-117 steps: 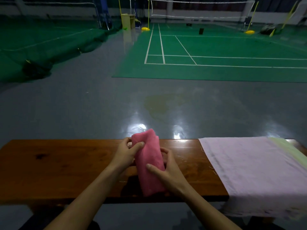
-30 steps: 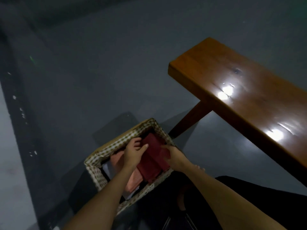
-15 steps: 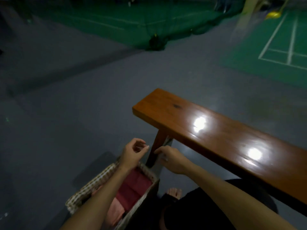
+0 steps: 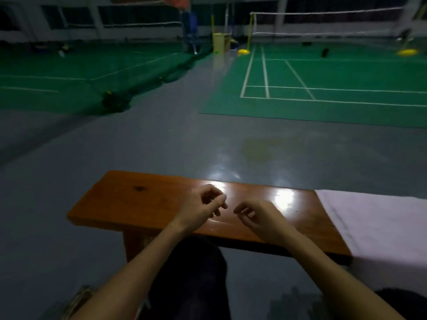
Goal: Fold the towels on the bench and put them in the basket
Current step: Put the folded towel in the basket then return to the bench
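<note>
A sliver of the checked basket (image 4: 79,299) shows on the floor below the desk's (image 4: 143,199) left end. Over the desk's middle, the left hand (image 4: 201,210) hangs empty, fingers loosely curled, its grip apart. Just beside it the right hand (image 4: 258,218) hangs likewise, empty. A pale pink towel (image 4: 374,225) drapes the right end, spilling over the near edge.

floor (image 4: 161,144): glossy grey, light glare on it
courts (image 4: 335,77): 2 green badminton mats, white lines
nets (image 4: 323,23): strung across the back
lighting: pretty dim overall
yellow post bases (image 4: 243,51): at the net ends
</note>
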`<action>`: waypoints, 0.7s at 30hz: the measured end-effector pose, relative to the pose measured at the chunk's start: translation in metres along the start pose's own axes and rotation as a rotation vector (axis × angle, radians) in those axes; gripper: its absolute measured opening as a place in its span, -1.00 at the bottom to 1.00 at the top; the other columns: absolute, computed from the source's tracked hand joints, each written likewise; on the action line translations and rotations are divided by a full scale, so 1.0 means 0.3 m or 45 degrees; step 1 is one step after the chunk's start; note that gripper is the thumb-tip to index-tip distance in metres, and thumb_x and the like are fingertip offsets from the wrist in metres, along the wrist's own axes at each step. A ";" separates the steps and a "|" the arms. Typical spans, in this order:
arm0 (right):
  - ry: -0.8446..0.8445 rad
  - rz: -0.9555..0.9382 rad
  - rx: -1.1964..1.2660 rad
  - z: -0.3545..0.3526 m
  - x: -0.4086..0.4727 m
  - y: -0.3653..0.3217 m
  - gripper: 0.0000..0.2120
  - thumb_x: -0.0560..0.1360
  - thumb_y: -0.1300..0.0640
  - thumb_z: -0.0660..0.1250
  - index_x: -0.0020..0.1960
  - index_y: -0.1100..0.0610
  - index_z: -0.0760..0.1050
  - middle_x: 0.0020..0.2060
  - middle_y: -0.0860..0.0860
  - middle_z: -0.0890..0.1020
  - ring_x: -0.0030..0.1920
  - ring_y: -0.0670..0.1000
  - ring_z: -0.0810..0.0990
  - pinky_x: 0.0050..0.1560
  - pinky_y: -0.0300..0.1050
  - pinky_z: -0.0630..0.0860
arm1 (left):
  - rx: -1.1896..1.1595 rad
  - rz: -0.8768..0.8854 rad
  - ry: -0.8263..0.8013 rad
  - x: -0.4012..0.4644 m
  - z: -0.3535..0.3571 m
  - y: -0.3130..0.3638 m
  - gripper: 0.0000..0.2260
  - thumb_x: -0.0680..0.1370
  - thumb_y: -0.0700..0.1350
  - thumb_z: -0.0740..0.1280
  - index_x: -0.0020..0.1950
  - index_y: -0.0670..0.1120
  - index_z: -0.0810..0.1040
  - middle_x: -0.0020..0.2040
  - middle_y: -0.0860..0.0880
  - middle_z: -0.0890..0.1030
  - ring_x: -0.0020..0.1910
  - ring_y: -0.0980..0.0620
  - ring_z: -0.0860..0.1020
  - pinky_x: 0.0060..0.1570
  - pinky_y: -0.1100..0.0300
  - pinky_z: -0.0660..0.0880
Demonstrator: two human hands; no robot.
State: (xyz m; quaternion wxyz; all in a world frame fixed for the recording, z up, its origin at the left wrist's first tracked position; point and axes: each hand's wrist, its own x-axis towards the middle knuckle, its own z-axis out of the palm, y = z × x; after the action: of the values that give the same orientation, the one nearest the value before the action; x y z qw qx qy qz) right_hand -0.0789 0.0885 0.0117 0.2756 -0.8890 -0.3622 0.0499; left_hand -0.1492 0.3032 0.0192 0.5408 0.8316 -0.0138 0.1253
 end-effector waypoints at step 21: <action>0.221 1.147 -0.228 -0.230 -0.432 0.884 -0.62 0.52 -0.34 0.38 0.07 -0.03 0.54 0.05 0.06 0.53 0.09 0.17 0.57 0.08 0.03 0.58 | 0.624 -0.297 -0.356 0.417 1.211 0.029 -0.62 0.45 0.21 0.36 -0.31 -0.09 0.61 -0.33 -0.02 0.64 -0.25 -0.05 0.65 -0.19 0.01 0.66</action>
State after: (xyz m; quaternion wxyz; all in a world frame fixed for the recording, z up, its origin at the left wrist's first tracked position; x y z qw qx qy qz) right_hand 0.0096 -0.1853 -0.0840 0.1781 -0.9789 0.0813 0.0587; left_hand 0.0409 -0.0143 -0.0844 0.3276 0.9425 0.0383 -0.0536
